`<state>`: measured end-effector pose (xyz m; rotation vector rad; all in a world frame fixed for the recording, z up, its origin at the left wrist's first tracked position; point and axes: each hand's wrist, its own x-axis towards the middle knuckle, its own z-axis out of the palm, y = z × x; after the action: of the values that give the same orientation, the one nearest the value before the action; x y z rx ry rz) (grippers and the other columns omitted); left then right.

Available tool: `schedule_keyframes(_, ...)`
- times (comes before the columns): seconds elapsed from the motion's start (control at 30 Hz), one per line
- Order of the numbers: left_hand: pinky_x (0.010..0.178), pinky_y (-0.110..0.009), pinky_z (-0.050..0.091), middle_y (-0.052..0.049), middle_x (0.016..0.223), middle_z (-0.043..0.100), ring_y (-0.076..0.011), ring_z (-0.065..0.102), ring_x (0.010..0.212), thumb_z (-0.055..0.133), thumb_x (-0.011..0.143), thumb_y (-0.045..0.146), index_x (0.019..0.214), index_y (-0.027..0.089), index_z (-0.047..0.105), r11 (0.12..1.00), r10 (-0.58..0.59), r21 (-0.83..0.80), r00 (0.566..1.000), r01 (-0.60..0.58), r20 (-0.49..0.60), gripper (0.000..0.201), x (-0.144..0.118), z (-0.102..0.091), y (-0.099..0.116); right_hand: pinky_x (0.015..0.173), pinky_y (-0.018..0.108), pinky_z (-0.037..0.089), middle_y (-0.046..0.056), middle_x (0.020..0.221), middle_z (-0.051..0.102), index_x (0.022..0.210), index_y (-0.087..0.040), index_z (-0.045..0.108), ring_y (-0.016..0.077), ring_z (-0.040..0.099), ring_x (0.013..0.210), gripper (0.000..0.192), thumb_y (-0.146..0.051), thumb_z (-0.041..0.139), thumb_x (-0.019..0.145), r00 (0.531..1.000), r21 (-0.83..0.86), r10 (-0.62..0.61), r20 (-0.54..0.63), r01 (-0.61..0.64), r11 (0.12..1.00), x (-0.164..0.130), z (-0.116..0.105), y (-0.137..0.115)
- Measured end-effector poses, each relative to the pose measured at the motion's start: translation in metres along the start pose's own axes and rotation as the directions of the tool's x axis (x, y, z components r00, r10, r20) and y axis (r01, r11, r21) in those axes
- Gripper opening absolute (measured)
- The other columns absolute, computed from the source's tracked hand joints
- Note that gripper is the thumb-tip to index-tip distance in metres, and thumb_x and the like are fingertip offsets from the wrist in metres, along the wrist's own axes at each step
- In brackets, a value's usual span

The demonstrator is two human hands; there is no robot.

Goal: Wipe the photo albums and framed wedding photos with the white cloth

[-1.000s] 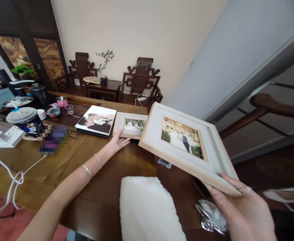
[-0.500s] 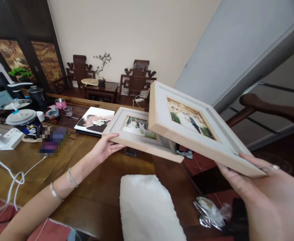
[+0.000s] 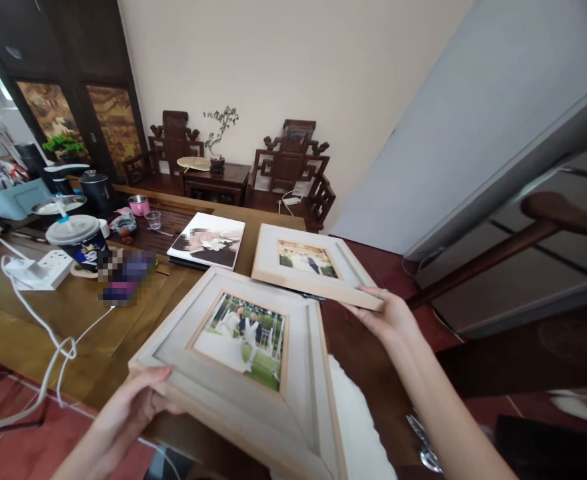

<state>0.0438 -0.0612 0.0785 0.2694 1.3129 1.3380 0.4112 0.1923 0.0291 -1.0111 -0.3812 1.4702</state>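
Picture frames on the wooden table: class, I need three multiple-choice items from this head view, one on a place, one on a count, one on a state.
1. Where does the photo album lie?
A. on the table, beyond both frames
B. on a chair
C. on the floor

2. How many light wooden picture frames show?
A. one
B. two
C. four

3. How is the near frame held?
A. flat on the table, untouched
B. hung on the wall
C. gripped at its lower left edge by the left hand

Answers: 1 A, the album rests on the tabletop behind them. 2 B, the near frame and the far frame, which the right hand grips. 3 C, fingers wrap its edge.
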Motion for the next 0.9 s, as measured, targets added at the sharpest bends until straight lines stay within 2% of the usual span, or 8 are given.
schedule_keyframes(0.1,0.049,-0.028,0.058,-0.003,0.060,0.069,-0.0176,0.065,0.049,0.082,0.061,0.016,0.073,0.011,0.070,1.000,-0.014,0.002,0.998,0.014,-0.062,0.017,-0.004,-0.014,-0.012,0.068,0.045,0.065,0.006,0.089,0.068,0.083,-0.017,0.053,0.0211,0.070,0.082,0.022,0.001,0.056,0.069,0.998,-0.049,0.056,-0.010,-0.056,0.997,0.012,0.009,0.018)
schedule_keyframes(0.23,0.048,-0.028,0.057,-0.002,0.061,0.068,-0.0185,0.065,0.052,0.086,0.057,0.019,0.070,0.012,0.069,1.000,0.000,0.000,0.994,0.000,-0.106,0.022,-0.002,-0.027,-0.025,0.068,0.045,0.065,0.006,0.085,0.068,0.083,-0.016,0.054,0.0208,0.070,0.080,0.024,0.002,0.055,0.068,0.998,-0.068,0.068,-0.005,-0.068,0.995,0.024,0.020,0.035)
schedule_keyframes(0.4,0.047,-0.027,0.056,-0.003,0.060,0.068,-0.0181,0.064,0.050,0.087,0.055,0.020,0.069,0.012,0.069,1.000,0.019,-0.018,0.992,-0.021,-0.125,0.024,-0.002,-0.031,-0.033,0.064,0.041,0.065,0.007,0.080,0.068,0.082,-0.014,0.056,0.0202,0.069,0.074,0.021,0.003,0.052,0.069,0.997,-0.111,0.065,-0.034,-0.068,0.992,0.035,0.029,0.048)
schedule_keyframes(0.57,0.048,-0.025,0.056,-0.002,0.052,0.064,-0.0161,0.062,0.047,0.083,0.059,0.017,0.063,0.012,0.068,0.998,0.053,-0.023,0.991,-0.056,-0.122,0.017,-0.001,-0.032,-0.039,0.063,0.042,0.065,0.009,0.078,0.069,0.081,-0.012,0.058,0.0222,0.070,0.073,0.021,0.003,0.055,0.068,0.996,-0.112,0.076,0.044,-0.071,0.991,0.051,0.028,0.058)
schedule_keyframes(0.67,0.048,-0.026,0.056,-0.003,0.055,0.066,-0.0164,0.062,0.047,0.079,0.061,0.012,0.063,0.013,0.067,0.998,0.050,-0.034,0.990,-0.055,-0.130,0.012,0.002,-0.034,-0.038,0.062,0.039,0.065,0.008,0.075,0.070,0.080,-0.012,0.059,0.0208,0.070,0.070,0.020,0.002,0.058,0.066,0.998,-0.149,0.030,0.061,-0.021,0.989,0.058,0.027,0.062)
schedule_keyframes(0.77,0.049,-0.025,0.057,-0.002,0.061,0.069,-0.0170,0.065,0.051,0.074,0.058,0.003,0.066,0.014,0.067,0.994,0.030,-0.098,0.974,-0.054,-0.226,0.015,0.004,-0.031,-0.033,0.062,0.038,0.064,0.006,0.074,0.071,0.078,-0.013,0.060,0.0190,0.069,0.067,0.018,0.000,0.060,0.065,0.996,-0.178,-0.040,0.076,0.053,0.983,0.063,0.028,0.065)
schedule_keyframes(0.9,0.051,-0.022,0.058,-0.002,0.056,0.067,-0.0155,0.064,0.048,0.068,0.062,-0.001,0.063,0.014,0.064,0.994,-0.029,-0.112,0.959,-0.003,-0.282,0.016,0.002,-0.026,-0.029,0.066,0.039,0.064,0.004,0.074,0.071,0.077,-0.015,0.060,0.0199,0.070,0.071,0.019,-0.003,0.064,0.063,0.984,-0.205,-0.113,0.140,0.140,0.969,0.067,0.030,0.066)
